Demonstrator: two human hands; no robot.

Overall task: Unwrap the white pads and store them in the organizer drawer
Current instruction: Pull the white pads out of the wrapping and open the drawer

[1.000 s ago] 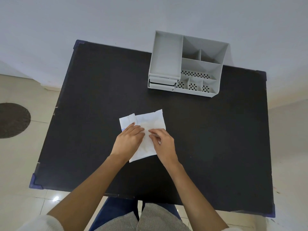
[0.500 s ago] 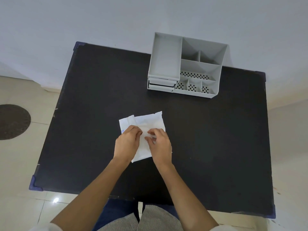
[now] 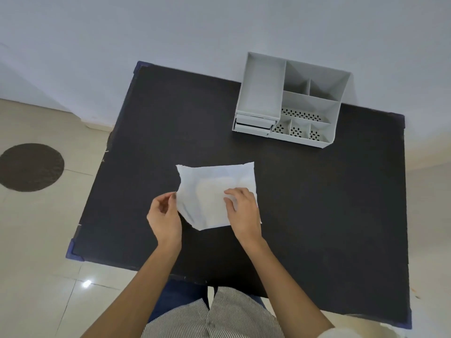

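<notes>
A white wrapper lies opened out on the black table, and the outline of a white pad shows through it. My left hand pinches the wrapper's left edge between thumb and fingers. Fingers of my right hand press down on the wrapper's right part. A grey organizer stands at the table's far edge, with its small drawers at the front left, pushed in or nearly so.
The organizer has a long tray on top at the left and several open compartments at the right. A wall runs behind the table. Tiled floor with a dark round mat lies to the left.
The wrapper has been unfolded wider to the left. My left hand moved left off the top of it and now holds its edge. My right hand stays on the right part.
</notes>
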